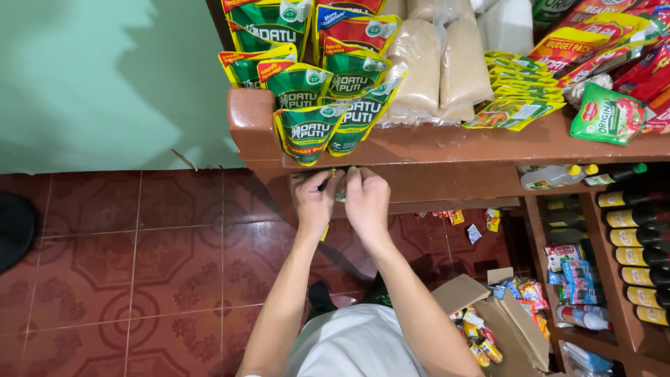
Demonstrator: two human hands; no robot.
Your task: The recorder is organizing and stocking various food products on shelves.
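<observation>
Under the wooden shelf's [447,150] front lip, both hands [342,199] met side by side, fingers pinched on a small green pouch [340,195] held between them, just ahead of the person's chest, neither hand nearer.

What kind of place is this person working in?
Most likely a small neighbourhood grocery shop. A brown wooden shelf is stacked with green sauce pouches and bags of brown sugar, dark bottles line the lower racks, and a cardboard box of snack packets sits on the tiled floor.
</observation>
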